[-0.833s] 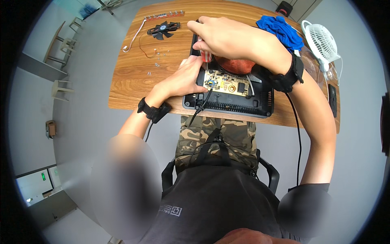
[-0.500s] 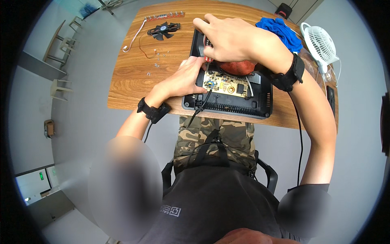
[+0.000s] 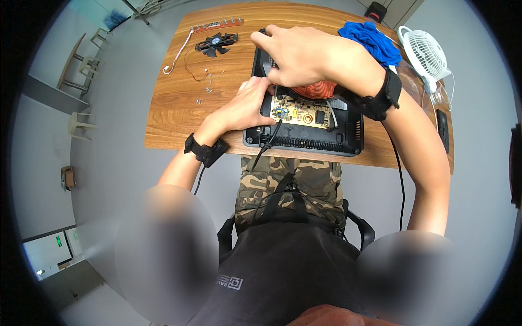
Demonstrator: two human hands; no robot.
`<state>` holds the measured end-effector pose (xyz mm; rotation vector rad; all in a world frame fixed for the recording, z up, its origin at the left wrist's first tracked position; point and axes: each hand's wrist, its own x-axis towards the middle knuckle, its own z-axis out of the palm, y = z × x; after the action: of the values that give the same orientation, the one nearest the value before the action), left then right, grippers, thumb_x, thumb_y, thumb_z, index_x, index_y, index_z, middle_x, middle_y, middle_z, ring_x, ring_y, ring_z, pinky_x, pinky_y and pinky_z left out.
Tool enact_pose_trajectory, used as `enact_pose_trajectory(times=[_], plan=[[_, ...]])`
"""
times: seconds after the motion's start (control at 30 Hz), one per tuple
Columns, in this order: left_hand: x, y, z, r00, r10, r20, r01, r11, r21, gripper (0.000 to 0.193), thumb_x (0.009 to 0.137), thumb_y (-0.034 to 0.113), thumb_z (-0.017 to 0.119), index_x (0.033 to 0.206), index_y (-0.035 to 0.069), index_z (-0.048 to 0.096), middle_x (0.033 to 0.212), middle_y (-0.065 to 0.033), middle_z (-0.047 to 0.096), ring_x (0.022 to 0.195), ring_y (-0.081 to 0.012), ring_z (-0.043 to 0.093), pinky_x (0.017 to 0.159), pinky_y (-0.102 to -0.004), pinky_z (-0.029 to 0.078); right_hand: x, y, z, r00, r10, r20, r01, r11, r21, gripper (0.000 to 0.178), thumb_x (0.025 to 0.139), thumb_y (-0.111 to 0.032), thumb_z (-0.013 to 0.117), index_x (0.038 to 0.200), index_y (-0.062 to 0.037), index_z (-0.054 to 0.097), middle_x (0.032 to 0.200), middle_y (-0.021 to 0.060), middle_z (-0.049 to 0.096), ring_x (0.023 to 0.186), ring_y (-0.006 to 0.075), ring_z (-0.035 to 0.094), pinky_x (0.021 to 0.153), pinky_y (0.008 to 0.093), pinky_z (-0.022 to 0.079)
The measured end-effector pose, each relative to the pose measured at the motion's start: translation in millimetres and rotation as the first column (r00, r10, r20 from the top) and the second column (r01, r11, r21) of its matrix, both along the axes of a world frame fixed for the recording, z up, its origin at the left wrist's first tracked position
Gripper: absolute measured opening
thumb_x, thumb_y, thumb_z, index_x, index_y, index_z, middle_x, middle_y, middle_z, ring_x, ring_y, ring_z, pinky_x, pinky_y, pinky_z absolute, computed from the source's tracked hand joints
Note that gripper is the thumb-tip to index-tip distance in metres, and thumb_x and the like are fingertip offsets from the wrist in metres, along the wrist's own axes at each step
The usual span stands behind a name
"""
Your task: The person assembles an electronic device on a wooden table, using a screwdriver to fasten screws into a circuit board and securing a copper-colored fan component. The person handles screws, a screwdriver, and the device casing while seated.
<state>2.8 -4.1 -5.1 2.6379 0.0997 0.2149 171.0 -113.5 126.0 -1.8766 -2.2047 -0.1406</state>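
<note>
A black plastic induction cooker housing (image 3: 321, 145) lies open at the table's near edge. Inside it sit a tan circuit board (image 3: 298, 116) and a reddish copper coil (image 3: 314, 91), partly covered by my right arm. My right hand (image 3: 299, 54) is closed above the housing's left half. It grips a screwdriver, whose thin shaft (image 3: 274, 92) points down to the board's upper left corner; the handle is mostly hidden by the hand. My left hand (image 3: 244, 108) holds the housing's left side, thumb against the board's edge and fingertips close to the shaft. A black cable (image 3: 267, 144) hangs over the front rim.
At the far left of the wooden table (image 3: 174, 119) lie a black fan (image 3: 216, 44), a red-brown strip board (image 3: 218, 25) with a white wire, and several small screws (image 3: 209, 89). A blue cloth (image 3: 370, 43), a white desk fan (image 3: 426, 53) and a black object (image 3: 442, 130) are on the right.
My right hand has shifted slightly left and turned, so the screwdriver's red part no longer shows. My left hand stays on the housing. The whole view has shifted slightly.
</note>
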Motion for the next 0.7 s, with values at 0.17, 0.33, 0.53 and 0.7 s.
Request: enact_pose_trajectory(times=[0.17, 0.33, 0.53, 0.7], plan=[[-0.5, -3.6, -0.2, 0.999, 0.047, 0.005, -0.047, 0.999, 0.005, 0.086, 0.067, 0.023, 0.093, 0.135, 0.000, 0.045, 0.122, -0.0192, 0.057, 0.119, -0.0396, 0.051, 0.105, -0.0473, 0.041, 9.0, 5.8, 4.7, 0.997, 0.056, -0.059, -0.068, 0.973, -0.219, 0.032, 0.093, -0.018, 0.062, 0.118, 0.0025, 0.063, 0.092, 0.0257, 0.073, 0.090, 0.0458, 0.071, 0.080, 0.0536, 0.056], [-0.2, -3.9, 4.3, 1.000, 0.019, 0.020, -0.018, 0.999, -0.041, 0.087, 0.068, 0.024, 0.093, 0.136, 0.001, 0.044, 0.123, -0.0189, 0.057, 0.120, -0.0399, 0.051, 0.106, -0.0475, 0.040, -1.3, 8.6, 20.2, 0.995, -0.067, 0.074, 0.090, 0.921, -0.378, 0.036, 0.092, -0.021, 0.065, 0.119, 0.0029, 0.061, 0.095, 0.0268, 0.073, 0.091, 0.0464, 0.071, 0.080, 0.0536, 0.057], [-1.1, 0.0, -4.5, 1.000, 0.015, 0.011, -0.016, 0.999, 0.039, 0.087, 0.068, 0.024, 0.093, 0.138, 0.002, 0.044, 0.122, -0.0177, 0.057, 0.121, -0.0390, 0.051, 0.106, -0.0471, 0.040, -0.5, -1.1, 18.7, 0.999, 0.008, -0.040, -0.019, 0.956, -0.292, 0.048, 0.087, -0.025, 0.072, 0.122, 0.0051, 0.060, 0.106, 0.0276, 0.069, 0.102, 0.0445, 0.068, 0.087, 0.0509, 0.055], [1.0, -4.3, 3.7, 0.999, 0.026, 0.021, -0.026, 0.999, -0.022, 0.087, 0.068, 0.024, 0.093, 0.138, 0.003, 0.044, 0.122, -0.0176, 0.057, 0.120, -0.0386, 0.051, 0.108, -0.0471, 0.039, 2.1, 6.0, 15.1, 1.000, 0.019, 0.017, -0.012, 0.937, -0.349, 0.032, 0.092, -0.021, 0.068, 0.109, 0.0059, 0.068, 0.101, 0.0255, 0.071, 0.096, 0.0428, 0.070, 0.083, 0.0486, 0.057]])
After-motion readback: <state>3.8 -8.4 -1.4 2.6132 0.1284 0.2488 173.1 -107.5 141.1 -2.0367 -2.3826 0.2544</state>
